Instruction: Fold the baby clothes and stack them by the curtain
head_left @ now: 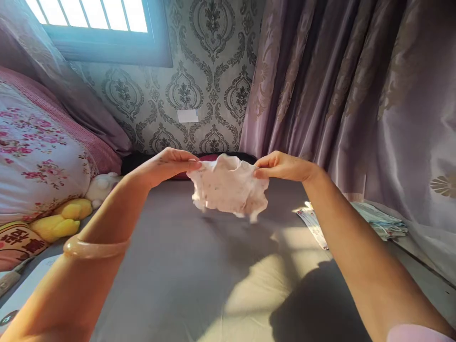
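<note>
A small, pale pink cloth garment with faint specks hangs in the air above the grey bed sheet. Its lower edge is ragged and slightly blurred, and I cannot make out what kind of garment it is. My left hand pinches its upper left corner between thumb and fingers. At the upper right corner, my right hand pinches it the same way. The cloth is spread between both hands. A bangle circles my left forearm.
Folded cloths lie in a stack at right, with another patterned cloth partly behind my right arm. Plush toys and a floral pillow are at left. Curtains and a papered wall stand behind.
</note>
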### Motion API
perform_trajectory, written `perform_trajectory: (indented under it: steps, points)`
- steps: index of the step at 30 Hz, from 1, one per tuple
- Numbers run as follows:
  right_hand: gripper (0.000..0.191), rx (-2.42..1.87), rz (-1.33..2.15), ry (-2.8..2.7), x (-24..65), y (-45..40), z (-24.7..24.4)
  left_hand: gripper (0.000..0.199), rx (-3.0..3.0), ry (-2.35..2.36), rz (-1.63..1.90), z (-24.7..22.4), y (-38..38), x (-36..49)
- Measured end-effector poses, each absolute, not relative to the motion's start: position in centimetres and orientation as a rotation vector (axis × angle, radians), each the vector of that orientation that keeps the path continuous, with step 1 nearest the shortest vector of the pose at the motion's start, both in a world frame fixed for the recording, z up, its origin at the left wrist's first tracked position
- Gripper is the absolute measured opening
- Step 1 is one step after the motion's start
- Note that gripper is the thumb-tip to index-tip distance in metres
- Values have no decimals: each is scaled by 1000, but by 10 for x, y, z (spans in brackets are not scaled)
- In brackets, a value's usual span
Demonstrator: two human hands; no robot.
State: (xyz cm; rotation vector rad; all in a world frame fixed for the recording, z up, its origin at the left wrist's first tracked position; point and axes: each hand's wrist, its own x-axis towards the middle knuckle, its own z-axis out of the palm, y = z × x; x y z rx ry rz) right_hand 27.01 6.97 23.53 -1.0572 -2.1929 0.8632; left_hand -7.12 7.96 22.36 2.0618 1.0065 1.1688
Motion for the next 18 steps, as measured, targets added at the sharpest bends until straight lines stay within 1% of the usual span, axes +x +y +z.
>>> perform_trajectory:
  steps: [2, 6, 9, 11, 15, 18]
  points:
    - [40, -1042, 861, -2164, 268, 72, 234, 30, 1952, 903, 1108, 220, 86, -69]
    - [41, -1075, 798, -2132, 267, 77, 235, 30, 1951, 942, 934, 211, 99, -68]
    - [41, -1090, 822, -2121, 268, 79, 234, 36, 1821, 847, 1025, 207, 104, -68]
    - [42, -1121, 803, -2095, 268, 79, 232, 38, 1753, 872, 1047, 205, 108, -66]
    - [48, -1044, 910, -1969, 265, 84, 225, 35, 1636, 965, 1098, 202, 114, -60]
    - [50, -1041, 833, -1871, 262, 97, 218, 32, 1644, 1037, 1219, 196, 116, -52]
